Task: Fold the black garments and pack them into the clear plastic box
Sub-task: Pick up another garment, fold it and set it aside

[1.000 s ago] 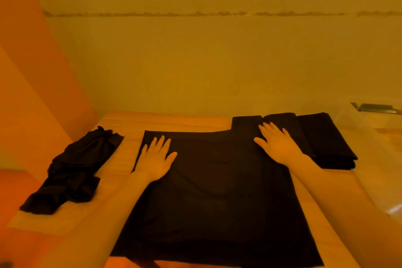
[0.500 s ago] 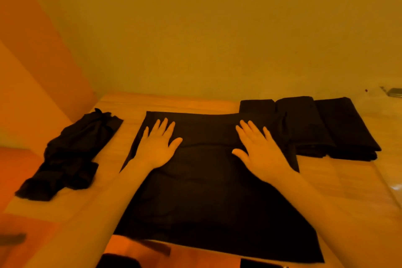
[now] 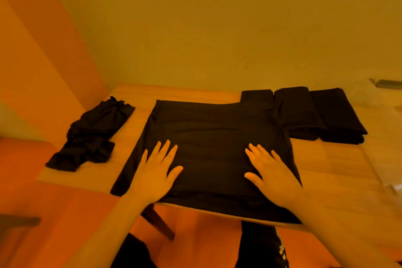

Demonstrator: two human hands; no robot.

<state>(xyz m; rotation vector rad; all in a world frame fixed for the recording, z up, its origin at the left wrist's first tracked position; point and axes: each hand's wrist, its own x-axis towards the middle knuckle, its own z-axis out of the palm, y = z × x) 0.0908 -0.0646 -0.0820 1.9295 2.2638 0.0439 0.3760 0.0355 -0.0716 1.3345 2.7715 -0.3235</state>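
Our left hand point(image 3: 155, 172) and right hand point(image 3: 272, 175) lie spread, palms flat on the garment point(image 3: 208, 137) laid out mid-table point(image 3: 326, 169). We judge this the smoothing step; next comes lifting one edge and folding it over. We count one crumpled heap point(image 3: 93, 135) on the left and two folded stacks point(image 3: 322, 113) on the right. The box point(image 3: 389, 102) barely shows at the far right.

Dim, strong orange-yellow cast over whole frame. Black cloth shows almost no detail. Motion blur lower right; wide-angle bending at edges.
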